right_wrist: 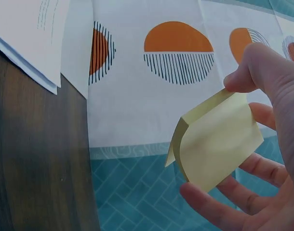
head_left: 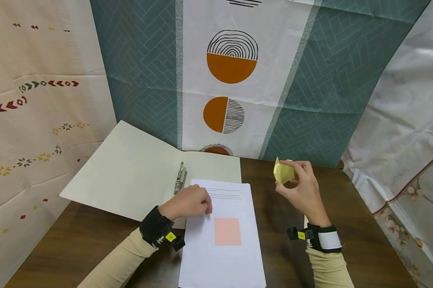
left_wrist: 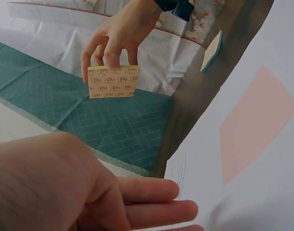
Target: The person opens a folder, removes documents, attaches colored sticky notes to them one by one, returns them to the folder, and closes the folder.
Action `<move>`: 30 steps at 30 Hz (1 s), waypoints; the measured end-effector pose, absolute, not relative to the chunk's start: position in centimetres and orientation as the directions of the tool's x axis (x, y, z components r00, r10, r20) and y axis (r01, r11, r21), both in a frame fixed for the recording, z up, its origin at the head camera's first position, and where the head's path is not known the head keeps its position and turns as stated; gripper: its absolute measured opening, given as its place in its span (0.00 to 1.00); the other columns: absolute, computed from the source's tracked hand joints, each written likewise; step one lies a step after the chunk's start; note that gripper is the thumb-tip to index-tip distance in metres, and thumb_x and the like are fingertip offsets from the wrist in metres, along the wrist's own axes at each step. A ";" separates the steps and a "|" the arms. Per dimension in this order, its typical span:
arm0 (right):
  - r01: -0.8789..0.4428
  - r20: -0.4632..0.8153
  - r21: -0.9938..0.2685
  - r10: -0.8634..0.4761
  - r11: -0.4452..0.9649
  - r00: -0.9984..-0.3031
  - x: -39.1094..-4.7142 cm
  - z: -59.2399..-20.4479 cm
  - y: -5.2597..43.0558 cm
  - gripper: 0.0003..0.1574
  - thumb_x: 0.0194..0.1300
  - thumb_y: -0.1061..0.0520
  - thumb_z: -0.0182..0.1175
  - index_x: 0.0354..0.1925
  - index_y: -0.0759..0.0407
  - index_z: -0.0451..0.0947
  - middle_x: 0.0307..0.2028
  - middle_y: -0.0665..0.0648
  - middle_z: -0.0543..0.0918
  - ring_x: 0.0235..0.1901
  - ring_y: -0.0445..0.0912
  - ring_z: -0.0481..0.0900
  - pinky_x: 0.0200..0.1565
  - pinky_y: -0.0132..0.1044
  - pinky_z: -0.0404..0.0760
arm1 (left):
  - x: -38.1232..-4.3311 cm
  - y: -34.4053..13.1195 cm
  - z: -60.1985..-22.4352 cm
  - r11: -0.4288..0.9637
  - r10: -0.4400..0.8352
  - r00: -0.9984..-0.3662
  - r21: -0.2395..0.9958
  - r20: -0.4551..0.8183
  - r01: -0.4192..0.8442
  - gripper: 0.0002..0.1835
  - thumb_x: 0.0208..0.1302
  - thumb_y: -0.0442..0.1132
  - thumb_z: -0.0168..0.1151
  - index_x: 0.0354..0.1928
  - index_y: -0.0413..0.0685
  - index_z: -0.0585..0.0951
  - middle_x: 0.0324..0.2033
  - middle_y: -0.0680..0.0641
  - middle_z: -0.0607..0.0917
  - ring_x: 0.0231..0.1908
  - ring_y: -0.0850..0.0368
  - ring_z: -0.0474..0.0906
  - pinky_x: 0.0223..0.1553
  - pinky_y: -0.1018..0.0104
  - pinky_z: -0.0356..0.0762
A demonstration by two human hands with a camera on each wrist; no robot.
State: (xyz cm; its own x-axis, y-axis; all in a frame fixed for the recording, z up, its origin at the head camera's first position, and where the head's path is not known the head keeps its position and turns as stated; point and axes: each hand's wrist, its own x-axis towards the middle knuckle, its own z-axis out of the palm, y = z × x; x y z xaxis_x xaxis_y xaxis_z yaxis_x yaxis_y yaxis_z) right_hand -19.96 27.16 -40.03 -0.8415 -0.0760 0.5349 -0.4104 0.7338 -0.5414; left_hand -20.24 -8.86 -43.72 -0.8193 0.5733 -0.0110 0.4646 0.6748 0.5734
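Observation:
My right hand (head_left: 302, 190) holds a yellow sticky note pad (head_left: 283, 172) above the table, thumb and fingers at its edges. In the right wrist view the pad (right_wrist: 219, 139) looks bent, one corner flap standing apart. Its patterned backing shows in the left wrist view. My left hand (head_left: 187, 203) is over the upper left of a paper stack (head_left: 223, 264), fingers loosely extended in the left wrist view (left_wrist: 152, 202); whether they touch the paper I cannot tell. A pink sticky note (head_left: 228, 231) lies on the top sheet, below printed lines.
An open white binder (head_left: 130, 168) with a metal clip (head_left: 180, 179) lies at the back left, partly under the papers. Another pad with a teal edge (left_wrist: 212, 50) lies on the brown table (head_left: 364, 240), mostly hidden by my right wrist in the head view. Patterned cloths hang behind.

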 end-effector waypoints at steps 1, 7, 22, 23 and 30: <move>-0.415 0.536 -0.536 -0.083 0.735 -0.840 -20.0 -40.0 27.1 0.40 0.59 0.65 0.79 0.70 0.57 0.84 0.59 0.68 0.75 0.53 0.61 0.83 0.49 0.13 0.73 | -20.3 -8.9 -43.7 0.672 0.570 -0.822 0.574 0.005 0.469 0.18 0.70 0.27 0.58 0.33 0.47 0.95 0.32 0.50 0.94 0.29 0.59 0.77 0.28 0.68 0.64; -0.429 0.554 -0.509 -0.098 0.747 -0.827 -20.0 -40.3 26.7 0.41 0.57 0.66 0.79 0.69 0.57 0.84 0.58 0.67 0.75 0.52 0.62 0.84 0.48 0.16 0.75 | -20.7 -8.9 -43.4 0.652 0.539 -0.836 0.578 0.101 0.490 0.12 0.71 0.34 0.64 0.37 0.49 0.97 0.32 0.54 0.95 0.28 0.63 0.78 0.29 0.70 0.69; -0.555 0.663 -0.319 -0.237 0.768 -0.710 -19.9 -40.7 23.3 0.38 0.52 0.63 0.80 0.63 0.57 0.87 0.55 0.69 0.78 0.48 0.58 0.78 0.44 0.50 0.80 | -20.5 -9.0 -42.3 0.482 0.341 -0.895 0.764 0.287 0.429 0.11 0.74 0.38 0.67 0.49 0.44 0.96 0.32 0.50 0.96 0.26 0.66 0.84 0.33 0.70 0.77; -0.564 0.666 -0.308 -0.250 0.766 -0.703 -19.8 -40.7 22.9 0.38 0.51 0.63 0.80 0.63 0.56 0.87 0.55 0.68 0.78 0.49 0.59 0.78 0.45 0.51 0.80 | -20.5 -8.9 -42.2 0.471 0.338 -0.898 0.776 0.280 0.419 0.11 0.74 0.38 0.67 0.49 0.44 0.95 0.32 0.50 0.96 0.27 0.66 0.85 0.33 0.70 0.78; -0.600 0.666 -0.244 -0.319 0.762 -0.675 -18.7 -40.4 20.4 0.39 0.51 0.62 0.81 0.63 0.53 0.87 0.57 0.67 0.79 0.56 0.62 0.78 0.45 0.52 0.85 | -20.4 -8.9 -41.9 0.427 0.334 -0.905 0.814 0.263 0.394 0.11 0.74 0.43 0.71 0.50 0.49 0.96 0.32 0.49 0.95 0.26 0.60 0.87 0.32 0.68 0.77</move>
State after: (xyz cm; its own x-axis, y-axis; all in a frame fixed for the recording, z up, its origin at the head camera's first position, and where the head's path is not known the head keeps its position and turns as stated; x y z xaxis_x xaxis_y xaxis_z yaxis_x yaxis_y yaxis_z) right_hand -18.69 20.36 -40.42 -0.6747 -0.3189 0.6657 -0.6004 0.7617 -0.2435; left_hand -20.37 -8.88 -41.91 -0.9054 0.3336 0.2627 0.3936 0.4271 0.8141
